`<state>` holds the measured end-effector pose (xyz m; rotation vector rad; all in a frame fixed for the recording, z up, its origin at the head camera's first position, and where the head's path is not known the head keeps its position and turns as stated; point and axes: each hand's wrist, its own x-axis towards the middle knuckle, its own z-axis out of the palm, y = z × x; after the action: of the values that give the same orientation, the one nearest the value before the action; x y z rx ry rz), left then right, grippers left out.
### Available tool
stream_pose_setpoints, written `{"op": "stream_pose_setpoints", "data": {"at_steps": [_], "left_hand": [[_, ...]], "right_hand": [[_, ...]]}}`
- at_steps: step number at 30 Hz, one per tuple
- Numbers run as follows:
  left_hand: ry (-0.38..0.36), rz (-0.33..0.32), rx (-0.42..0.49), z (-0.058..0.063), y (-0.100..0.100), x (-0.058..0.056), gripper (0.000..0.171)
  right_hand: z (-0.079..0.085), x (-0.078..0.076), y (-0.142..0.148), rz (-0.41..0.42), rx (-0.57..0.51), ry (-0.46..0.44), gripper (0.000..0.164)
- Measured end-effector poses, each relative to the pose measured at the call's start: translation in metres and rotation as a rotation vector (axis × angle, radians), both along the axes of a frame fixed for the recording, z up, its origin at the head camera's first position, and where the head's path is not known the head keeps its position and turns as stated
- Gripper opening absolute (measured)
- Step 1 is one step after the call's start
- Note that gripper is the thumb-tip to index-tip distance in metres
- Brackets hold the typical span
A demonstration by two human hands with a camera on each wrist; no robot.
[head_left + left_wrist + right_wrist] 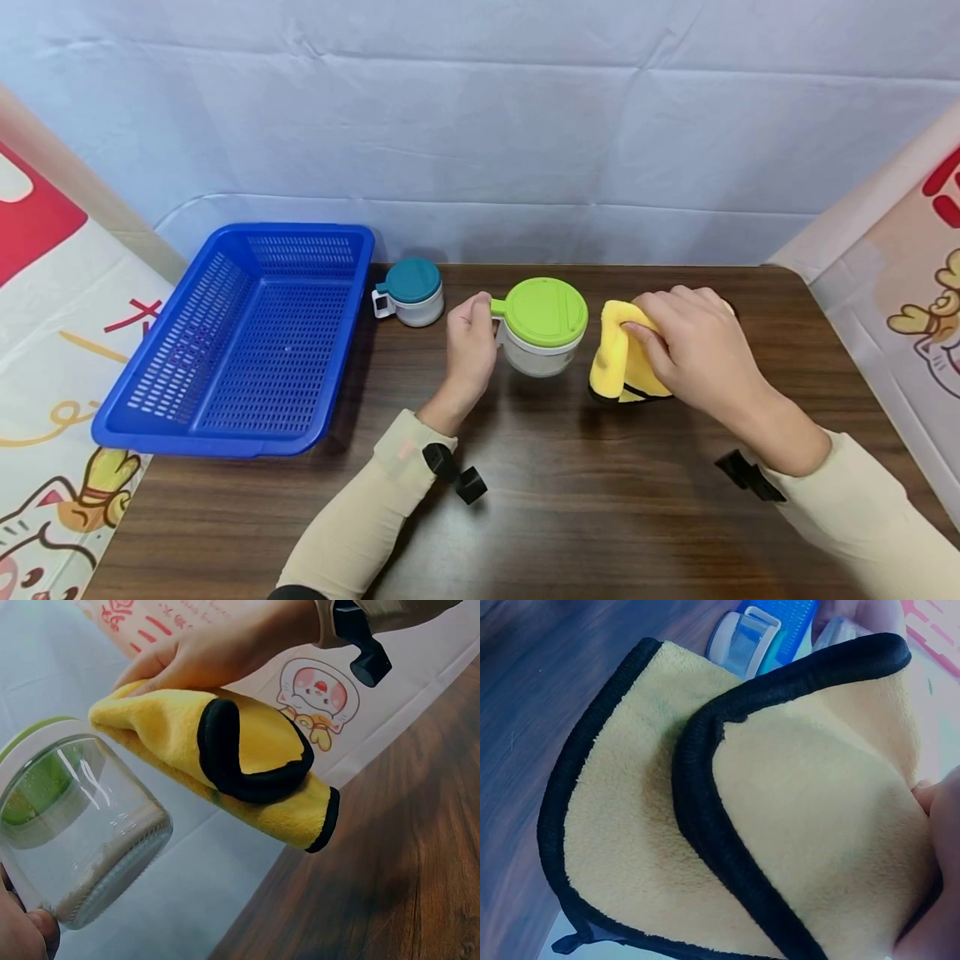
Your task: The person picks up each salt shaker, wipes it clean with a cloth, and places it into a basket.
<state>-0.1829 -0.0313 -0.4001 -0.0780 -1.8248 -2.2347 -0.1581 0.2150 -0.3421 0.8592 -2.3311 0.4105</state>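
The left hand has its fingers closed round the handle of the green-lidded jar, holding it over the middle of the worktop; the shadow beneath suggests that it is raised off the wood. The right hand pinches a folded yellow cloth with black edging, its thumb on the near side. Cloth and jar stand near each other, but a narrow gap shows between them in the head view.

The step in hand looks like the start of a wipe, or a pause between strokes (these pictures alone cannot settle which). The next move probably calls for the right hand to lay the soft face of the cloth against the glass, while the left keeps a firm hold on the handle and turns the jar as needed.

Off to the left, the teal-lidded jar sits upright beside the blue basket, which has nothing in it and could serve as a place for finished jars.
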Motion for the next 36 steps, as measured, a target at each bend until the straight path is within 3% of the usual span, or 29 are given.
{"op": "stream_pose_setpoints", "data": {"at_steps": [18,30,36], "left_hand": [[-0.013,-0.033,0.01,0.0,0.003,0.0,0.042],[0.002,-0.036,-0.046,0.003,0.007,0.005,0.044],[0.009,-0.014,-0.047,0.003,0.008,0.004,0.043]], "right_hand": [[0.011,0.027,-0.027,0.084,0.001,0.018,0.047],[0.016,0.031,-0.056,0.124,-0.075,0.097,0.047],[0.017,0.034,-0.07,0.103,-0.071,0.08,0.048]]}}
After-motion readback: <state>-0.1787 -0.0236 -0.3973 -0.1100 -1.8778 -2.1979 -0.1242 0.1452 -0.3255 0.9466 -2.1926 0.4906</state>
